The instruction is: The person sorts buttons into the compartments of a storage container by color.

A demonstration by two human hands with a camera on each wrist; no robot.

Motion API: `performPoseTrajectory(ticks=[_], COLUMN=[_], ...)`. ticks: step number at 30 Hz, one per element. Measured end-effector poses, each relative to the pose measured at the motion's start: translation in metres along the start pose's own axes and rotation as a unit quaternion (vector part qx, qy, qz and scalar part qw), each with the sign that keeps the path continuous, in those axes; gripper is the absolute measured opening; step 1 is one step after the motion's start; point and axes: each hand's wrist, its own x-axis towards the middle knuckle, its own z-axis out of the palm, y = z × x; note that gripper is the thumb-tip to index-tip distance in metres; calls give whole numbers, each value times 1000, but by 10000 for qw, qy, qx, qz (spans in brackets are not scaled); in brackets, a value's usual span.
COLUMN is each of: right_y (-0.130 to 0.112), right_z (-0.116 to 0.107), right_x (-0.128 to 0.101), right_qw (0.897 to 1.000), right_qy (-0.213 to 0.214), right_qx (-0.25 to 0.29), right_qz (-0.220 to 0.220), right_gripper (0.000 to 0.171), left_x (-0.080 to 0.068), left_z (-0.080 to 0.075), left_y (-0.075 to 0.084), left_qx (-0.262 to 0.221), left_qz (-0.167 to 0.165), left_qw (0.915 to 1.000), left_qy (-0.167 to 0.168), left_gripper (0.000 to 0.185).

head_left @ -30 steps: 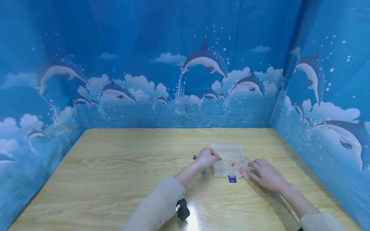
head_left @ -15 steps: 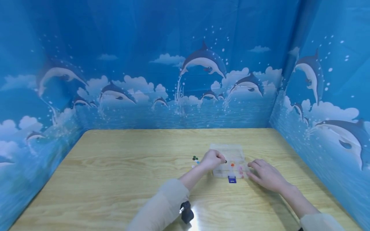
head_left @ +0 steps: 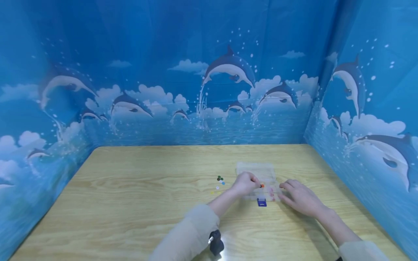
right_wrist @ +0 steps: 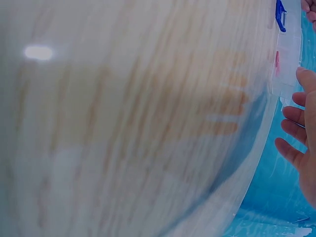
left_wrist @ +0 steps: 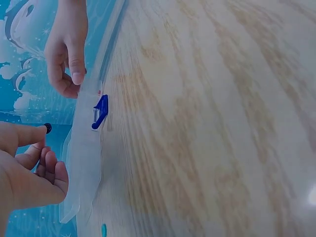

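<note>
My left hand (head_left: 245, 184) is over a clear plastic compartment box (head_left: 255, 168), pinching a small black button (left_wrist: 48, 128) between its fingertips. The box stands with its lid tipped back and a blue latch (head_left: 262, 202) at the front. An orange button (head_left: 262, 185) shows in it close to my left fingertips, and pink buttons (head_left: 271, 193) lie in the compartments on the right. My right hand (head_left: 301, 198) is at the box's right end, its fingers loosely bent and holding nothing. My left hand hides part of the box's left side.
Left of the box, several loose buttons lie on the wooden table (head_left: 147, 203): dark green ones (head_left: 219, 177), a blue one (head_left: 223, 183), a white one (head_left: 217, 187) and yellow ones (head_left: 212, 192). A dolphin-printed curtain (head_left: 156, 72) stands behind the table and along its sides.
My left hand has moved to the right across the box, carrying the black button toward the orange one. The loose buttons on the left have come into sight. My right hand stays in place.
</note>
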Motion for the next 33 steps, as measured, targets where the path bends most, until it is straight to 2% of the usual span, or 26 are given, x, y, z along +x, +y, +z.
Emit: performPoseTrajectory(ticks=[5, 9, 20, 33], right_y=[0, 1, 2, 2], right_z=[0, 0, 2, 1], right_x=[1, 1, 1, 0], right_qw=[10000, 10000, 9999, 9999], right_qy=[35, 29, 107, 104], right_qx=[6, -16, -22, -33], right_qz=[-43, -49, -81, -119], right_gripper=[33, 33, 33, 33], left_x=[1, 1, 3, 4], left_z=[6, 9, 19, 24], left_y=[1, 3, 3, 5], left_qx=[117, 203, 755, 1288], left_qz=[123, 18, 81, -59], left_qw=[9999, 9998, 9968, 9909], left_qy=[5, -8, 254, 399], left_gripper=[10, 10, 12, 17])
